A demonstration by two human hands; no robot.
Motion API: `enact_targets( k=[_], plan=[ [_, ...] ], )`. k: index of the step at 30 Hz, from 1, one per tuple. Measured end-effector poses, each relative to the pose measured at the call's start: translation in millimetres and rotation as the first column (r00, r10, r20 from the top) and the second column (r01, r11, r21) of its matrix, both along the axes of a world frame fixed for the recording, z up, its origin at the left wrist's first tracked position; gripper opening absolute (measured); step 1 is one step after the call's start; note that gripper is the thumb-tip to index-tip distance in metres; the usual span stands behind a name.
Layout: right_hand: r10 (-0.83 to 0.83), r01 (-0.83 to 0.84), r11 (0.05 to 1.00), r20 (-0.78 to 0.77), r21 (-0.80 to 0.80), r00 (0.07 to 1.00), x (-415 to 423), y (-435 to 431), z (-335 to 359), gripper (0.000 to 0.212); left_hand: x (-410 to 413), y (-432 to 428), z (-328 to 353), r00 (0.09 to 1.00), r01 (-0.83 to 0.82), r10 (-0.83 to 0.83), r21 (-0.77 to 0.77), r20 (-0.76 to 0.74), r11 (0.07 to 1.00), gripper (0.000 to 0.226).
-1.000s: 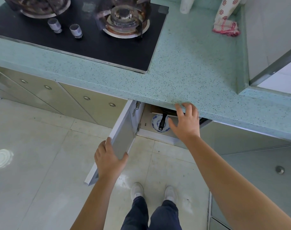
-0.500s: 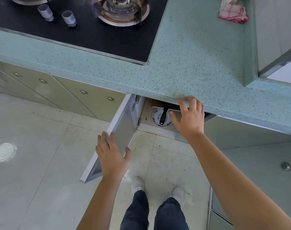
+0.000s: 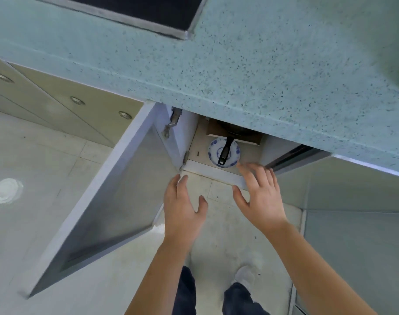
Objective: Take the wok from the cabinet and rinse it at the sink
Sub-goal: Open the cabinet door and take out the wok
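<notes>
The wok (image 3: pixel 236 130) is dark and sits inside the open cabinet under the counter; only its front rim and black handle (image 3: pixel 225 151) show, the rest is hidden by the countertop. The handle lies over a blue-and-white plate (image 3: pixel 234 155). My left hand (image 3: pixel 182 208) hangs open in front of the cabinet opening, holding nothing. My right hand (image 3: pixel 261 196) is open too, its fingertips near the cabinet's bottom edge, just right of the plate. Neither hand touches the wok.
The left cabinet door (image 3: pixel 112 201) swings wide open to the left; the right door (image 3: pixel 296 156) is partly open. The speckled green countertop (image 3: pixel 262 64) overhangs the cabinet, with a black hob (image 3: pixel 148 12) at the top. My feet stand on the tiled floor (image 3: pixel 216 246) below.
My left hand has let go of the left door and come to the middle. My right hand has dropped from the counter edge to the cabinet's bottom. The view has moved closer and lower.
</notes>
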State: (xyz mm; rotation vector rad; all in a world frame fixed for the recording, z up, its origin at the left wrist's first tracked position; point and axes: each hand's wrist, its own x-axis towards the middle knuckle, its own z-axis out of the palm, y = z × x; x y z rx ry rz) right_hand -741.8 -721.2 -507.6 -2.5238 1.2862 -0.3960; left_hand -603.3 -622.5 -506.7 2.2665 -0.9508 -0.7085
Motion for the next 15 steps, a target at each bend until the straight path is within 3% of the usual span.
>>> enact_targets(
  k=[4, 10, 15],
  plan=[
    [-0.063, 0.063, 0.991, 0.0, 0.114, 0.998, -4, -15, -74, 0.038, -6, -26, -70, 0.999, 0.005, -0.005, -0.022, -0.036, 1.0, 0.059],
    [-0.058, 0.061, 0.993, -0.035, 0.101, 0.998, 1, -55, -185, 0.041, -9, -72, -177, 1.0, 0.01, -0.012, -0.095, -0.019, 0.995, 0.061],
    [-0.12, 0.117, 0.988, 0.032, 0.098, 0.992, 12, -92, -273, 0.044, -9, -123, -259, 0.999, -0.014, 0.008, -0.177, -0.036, 0.984, 0.054]
  ],
)
